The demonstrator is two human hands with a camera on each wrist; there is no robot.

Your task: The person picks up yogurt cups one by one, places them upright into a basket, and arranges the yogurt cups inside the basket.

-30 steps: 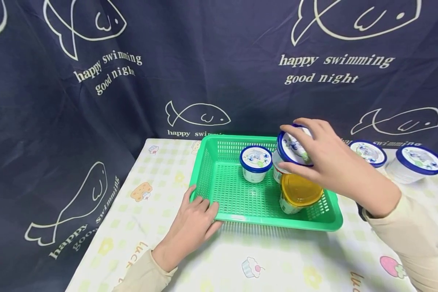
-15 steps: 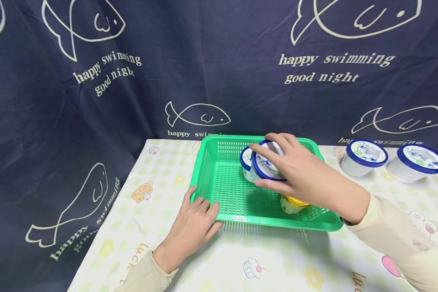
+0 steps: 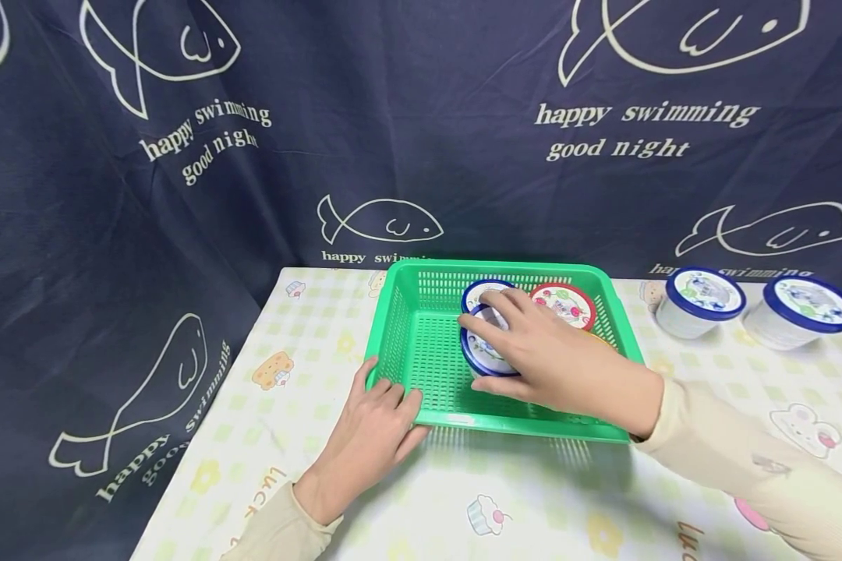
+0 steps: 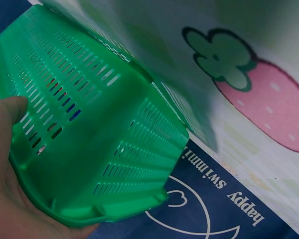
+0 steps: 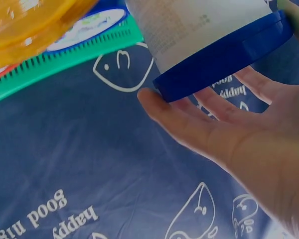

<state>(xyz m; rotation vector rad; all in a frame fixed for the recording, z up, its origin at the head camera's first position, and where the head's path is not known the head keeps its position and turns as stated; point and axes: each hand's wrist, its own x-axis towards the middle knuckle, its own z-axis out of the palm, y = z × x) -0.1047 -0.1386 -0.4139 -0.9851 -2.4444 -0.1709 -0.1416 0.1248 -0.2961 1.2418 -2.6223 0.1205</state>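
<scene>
My left hand [image 3: 372, 425] grips the front left corner of the green plastic basket [image 3: 456, 418]; its thumb lies against the outer wall in the left wrist view. Inside the basket, my right hand [image 3: 547, 354] holds a white tub with a blue lid [image 3: 482, 348] by that lid. Just behind it stands another blue-lidded tub [image 3: 486, 291], partly covered. A red-lidded tub [image 3: 567, 301] is at the back right of the basket. The yellow-lidded tub [image 5: 35, 27] shows in the right wrist view; in the head view my right hand hides most of it.
On the table to the right of the basket stand two more blue-lidded tubs [image 3: 705, 294], [image 3: 807, 305] side by side. A patterned cloth [image 3: 252, 436] covers the table. Behind it hangs a dark blue curtain [image 3: 463, 140] with fish drawings.
My right hand has carried the blue-lidded tub leftward and down, from above the basket's right side into its middle. The red-lidded tub has come into view. My left hand stays at the corner.
</scene>
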